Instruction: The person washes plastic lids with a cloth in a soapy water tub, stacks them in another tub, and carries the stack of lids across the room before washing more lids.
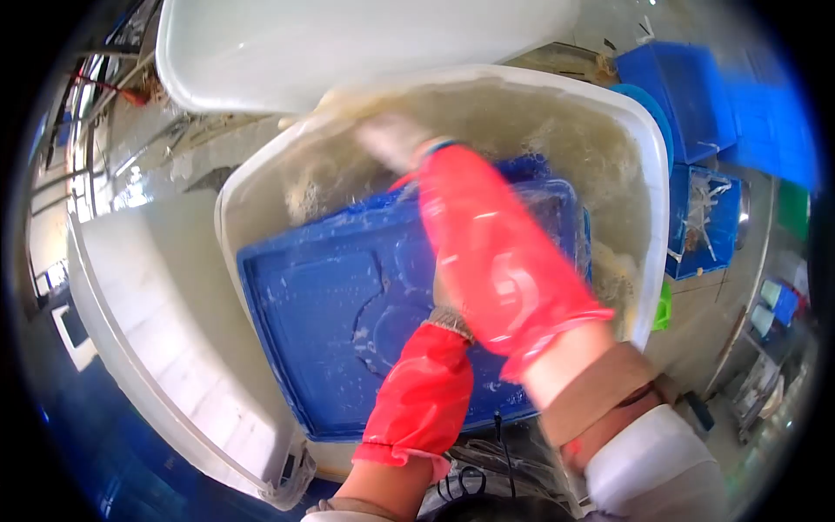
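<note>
A blue plastic lid or crate [313, 287] lies tilted in a large white tub [658, 191] of cloudy, foamy water [574, 113]. Both my forearms wear red waterproof sleeves. My right hand [391, 142], pale and smeared by motion, is above the water near the tub's far left rim; its fingers cannot be made out. My left hand [448, 304] is over the blue piece, mostly hidden behind the right sleeve, with only its wrist end showing. Whether either hand holds anything cannot be seen.
Another white tub [187, 331] stands at the left, and a white container [348, 52] is beyond the far rim. Blue crates [674, 104] stand at the right, one with white scraps inside. A green item [664, 309] lies beside the tub.
</note>
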